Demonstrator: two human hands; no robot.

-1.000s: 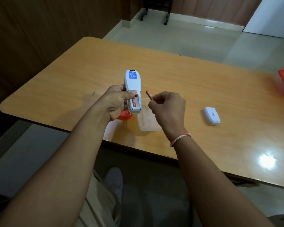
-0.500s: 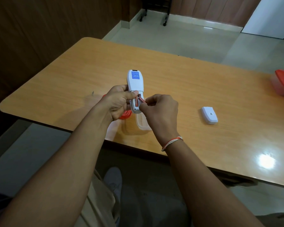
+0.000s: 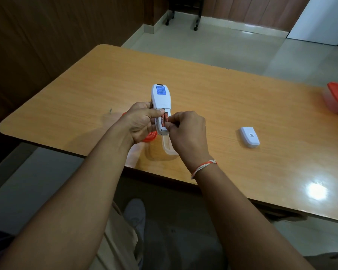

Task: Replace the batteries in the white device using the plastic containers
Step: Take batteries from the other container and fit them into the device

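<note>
Seating the second battery

Left hand (image 3: 140, 121) grips the white device (image 3: 161, 100); right hand (image 3: 185, 129) pinches a battery (image 3: 165, 118) lying along its compartment.

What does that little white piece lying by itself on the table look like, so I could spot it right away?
Start from the wooden table and look to the right of the person's right hand. There a small white battery cover lies flat on bare wood, touching nothing. Unlike the larger white device held in the left hand, it is short, rounded, and has a tiny dark mark on top.
</note>
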